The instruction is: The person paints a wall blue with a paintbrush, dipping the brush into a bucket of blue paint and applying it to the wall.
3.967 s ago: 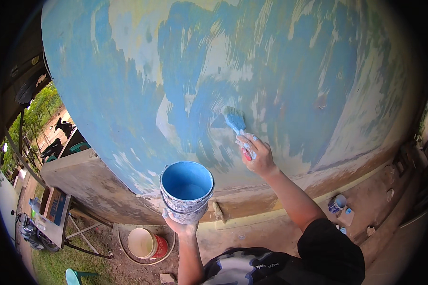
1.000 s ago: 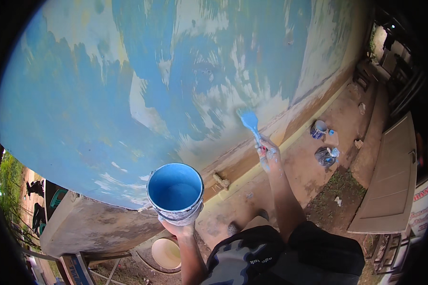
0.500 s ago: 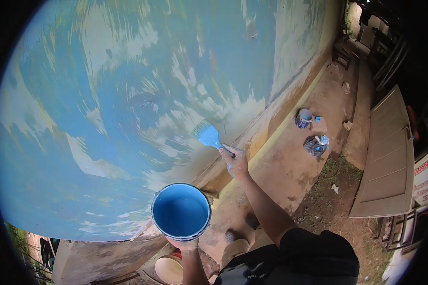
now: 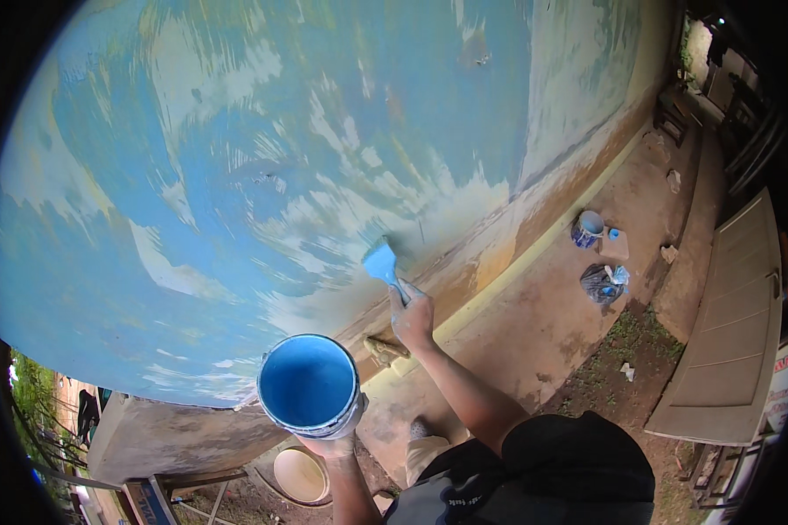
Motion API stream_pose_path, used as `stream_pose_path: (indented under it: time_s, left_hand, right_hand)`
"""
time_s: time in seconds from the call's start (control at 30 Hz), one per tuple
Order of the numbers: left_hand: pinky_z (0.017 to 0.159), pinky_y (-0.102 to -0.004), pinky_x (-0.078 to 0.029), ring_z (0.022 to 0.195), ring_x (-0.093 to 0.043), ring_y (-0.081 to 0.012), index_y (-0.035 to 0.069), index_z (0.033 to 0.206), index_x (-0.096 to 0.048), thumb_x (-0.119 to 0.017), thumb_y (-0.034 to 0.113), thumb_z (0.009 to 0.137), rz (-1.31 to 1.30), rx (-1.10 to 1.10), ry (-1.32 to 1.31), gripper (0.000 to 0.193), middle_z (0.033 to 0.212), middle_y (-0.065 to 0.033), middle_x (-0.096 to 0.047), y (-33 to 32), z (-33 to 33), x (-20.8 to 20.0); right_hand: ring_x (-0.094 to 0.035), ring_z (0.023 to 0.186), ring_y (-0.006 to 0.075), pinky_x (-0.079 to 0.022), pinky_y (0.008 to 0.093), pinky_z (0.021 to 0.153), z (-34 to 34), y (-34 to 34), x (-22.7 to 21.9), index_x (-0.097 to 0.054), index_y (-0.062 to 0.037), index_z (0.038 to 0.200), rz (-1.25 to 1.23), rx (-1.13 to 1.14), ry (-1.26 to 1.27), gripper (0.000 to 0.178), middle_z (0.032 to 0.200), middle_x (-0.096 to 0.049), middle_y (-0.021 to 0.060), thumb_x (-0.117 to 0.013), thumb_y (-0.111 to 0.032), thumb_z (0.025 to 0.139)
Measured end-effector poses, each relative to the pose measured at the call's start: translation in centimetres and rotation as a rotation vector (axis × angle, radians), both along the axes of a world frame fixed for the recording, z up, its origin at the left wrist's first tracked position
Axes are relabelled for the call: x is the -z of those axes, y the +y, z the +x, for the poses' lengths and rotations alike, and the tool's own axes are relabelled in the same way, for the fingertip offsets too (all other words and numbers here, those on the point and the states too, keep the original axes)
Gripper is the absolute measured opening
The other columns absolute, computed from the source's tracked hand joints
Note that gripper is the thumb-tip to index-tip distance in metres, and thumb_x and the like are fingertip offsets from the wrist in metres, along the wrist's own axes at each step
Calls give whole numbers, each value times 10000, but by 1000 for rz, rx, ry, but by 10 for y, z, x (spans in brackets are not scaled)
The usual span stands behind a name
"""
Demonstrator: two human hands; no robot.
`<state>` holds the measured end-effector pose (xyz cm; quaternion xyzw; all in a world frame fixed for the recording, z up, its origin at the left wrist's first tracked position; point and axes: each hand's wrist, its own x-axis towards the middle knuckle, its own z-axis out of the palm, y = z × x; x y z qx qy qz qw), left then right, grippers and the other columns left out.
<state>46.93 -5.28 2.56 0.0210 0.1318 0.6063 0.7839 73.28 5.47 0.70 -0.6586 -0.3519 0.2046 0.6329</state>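
Note:
My right hand [image 4: 413,318] is closed round the handle of a wide paintbrush [image 4: 381,262] coated in light blue. The brush's bristle end is at the lower part of a wall [image 4: 236,201] streaked with blue over pale patches; whether the tips touch it I cannot tell. Lower down, my left hand [image 4: 337,444] holds a paint bucket [image 4: 350,420] from below and the side. Blue paint [image 4: 306,385] shows inside it, and smears run down its outside. The bucket hides part of my left fingers.
A pale round tub [image 4: 300,477] stands on the ground beside my left forearm. Along the walkway to the right are another paint bucket [image 4: 587,228] and a dark plastic bag [image 4: 601,283]. A brown door panel [image 4: 718,341] leans at the far right, and a ledge runs along the wall's foot.
The brush and my right hand have come lower and nearer. My left hand has moved the bucket slightly left. The view has shifted, so the walkway things appear farther right.

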Motion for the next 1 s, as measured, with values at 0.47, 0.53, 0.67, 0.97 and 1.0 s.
stream_pose_path:
  time_s: [0.47, 0.53, 0.67, 0.97, 1.0]
  left_hand:
    - [1201, -666, -292, 1460, -403, -397, 65, 1558, -415, -480, 597, 1059, 110, -64, -58, 732, 1604, -174, -437, -24, 36, -42]
    - [1259, -609, -283, 1516, -367, -379, 49, 1592, -376, -498, 602, 1054, 262, -10, -16, 782, 1658, -174, -392, -26, 35, -40]
    - [1142, -752, -292, 1428, -427, -435, 99, 1534, -454, -451, 606, 1060, -57, -149, -215, 694, 1594, -173, -450, -27, 28, -36]
    - [1129, -750, -312, 1411, -449, -427, 115, 1528, -469, -455, 604, 1053, 11, -36, -201, 682, 1588, -165, -460, -22, 83, -76]
    - [1127, -750, -315, 1408, -452, -425, 116, 1527, -470, -455, 604, 1052, 25, -37, -184, 681, 1586, -164, -462, -23, 83, -81]
  right_hand:
    - [-610, 637, 355, -468, 461, 647, 66, 1, 168, -714, 36, 899, -270, 261, -41, 211, 753, -653, 252, -668, -140, 1007]
    - [-597, 638, 346, -485, 431, 656, 75, 20, 141, -756, 34, 940, -210, 86, -13, 208, 794, -696, 242, -668, -140, 1011]
    - [-564, 630, 224, -493, 372, 657, 62, -1, -2, -749, 70, 1085, 83, -3, 84, 274, 777, -715, 167, -693, -190, 1022]
    - [-650, 675, 363, -480, 443, 650, 104, 20, 123, -748, 21, 1013, 123, 117, -67, 225, 778, -686, 216, -697, -198, 1004]
    - [-650, 675, 363, -480, 443, 650, 106, 17, 139, -748, 21, 1013, 128, 107, -63, 225, 778, -686, 216, -697, -198, 1004]
